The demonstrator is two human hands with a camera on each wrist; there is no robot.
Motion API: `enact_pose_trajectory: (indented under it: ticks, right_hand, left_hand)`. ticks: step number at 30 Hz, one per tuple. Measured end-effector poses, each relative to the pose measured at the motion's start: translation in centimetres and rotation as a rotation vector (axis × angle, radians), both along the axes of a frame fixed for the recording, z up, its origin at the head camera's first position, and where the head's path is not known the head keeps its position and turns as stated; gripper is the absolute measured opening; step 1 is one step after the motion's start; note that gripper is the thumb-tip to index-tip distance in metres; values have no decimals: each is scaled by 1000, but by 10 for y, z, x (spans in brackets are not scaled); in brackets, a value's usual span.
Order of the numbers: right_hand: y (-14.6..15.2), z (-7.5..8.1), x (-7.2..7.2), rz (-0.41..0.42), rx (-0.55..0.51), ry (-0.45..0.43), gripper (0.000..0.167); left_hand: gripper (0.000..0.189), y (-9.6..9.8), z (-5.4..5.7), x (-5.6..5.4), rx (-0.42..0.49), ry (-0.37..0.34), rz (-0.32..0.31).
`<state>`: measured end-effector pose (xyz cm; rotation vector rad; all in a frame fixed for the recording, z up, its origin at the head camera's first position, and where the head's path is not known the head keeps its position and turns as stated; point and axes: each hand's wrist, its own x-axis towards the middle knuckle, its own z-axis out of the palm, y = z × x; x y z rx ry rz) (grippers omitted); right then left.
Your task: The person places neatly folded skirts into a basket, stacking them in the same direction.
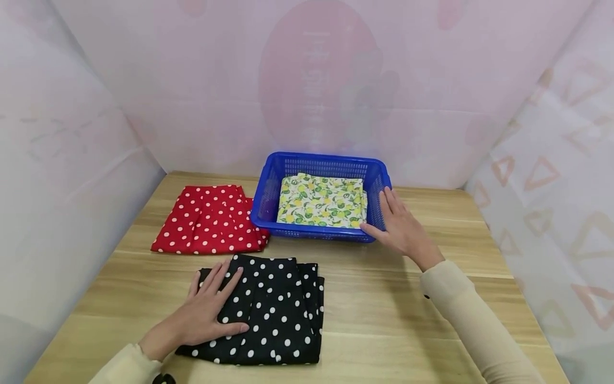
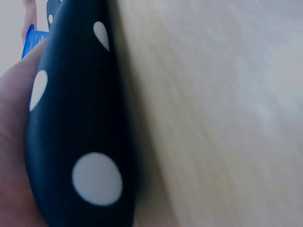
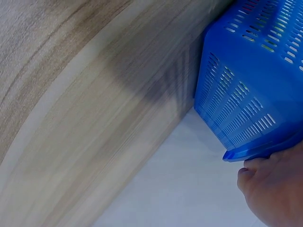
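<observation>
In the head view my left hand (image 1: 203, 314) lies with spread fingers on a folded black cloth with white polka dots (image 1: 273, 314), at the front of the table. The left wrist view shows this dotted cloth (image 2: 85, 123) close up, beside part of the hand. My right hand (image 1: 400, 226) touches the right front corner of a blue plastic basket (image 1: 312, 231), fingers extended along the side rim and thumb at the front rim. Inside the basket lies a folded white cloth with a lemon and leaf print (image 1: 321, 201). The right wrist view shows the basket's slotted wall (image 3: 236, 101).
A folded red cloth with white dots (image 1: 208, 221) lies left of the basket, its right end against or just under the basket's edge. The wooden table (image 1: 374, 325) is bounded by pale printed sheets (image 1: 201, 101) at the back and both sides.
</observation>
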<state>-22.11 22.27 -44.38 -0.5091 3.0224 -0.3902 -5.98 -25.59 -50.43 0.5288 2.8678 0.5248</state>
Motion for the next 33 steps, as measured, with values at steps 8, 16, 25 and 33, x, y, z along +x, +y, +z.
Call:
enact_pose_trajectory:
  ticks: [8,16,25,33]
  right_hand:
    - [0,-3,-1,-3,-5,2,114]
    - [0,-2,0,-3,-14,12,113]
    - [0,-1,-1,2,-7,24,114]
    - [0,-1,-1,-6,-4,24,114]
  left_hand:
    - [118,22,-4,-6,-7,-5,-23]
    - [119,50,-4,-15,10,-40,-52]
    - [120,80,-2,-27,-4,-63,-98]
    - [120,109,-1,-41,-30,-104,-121]
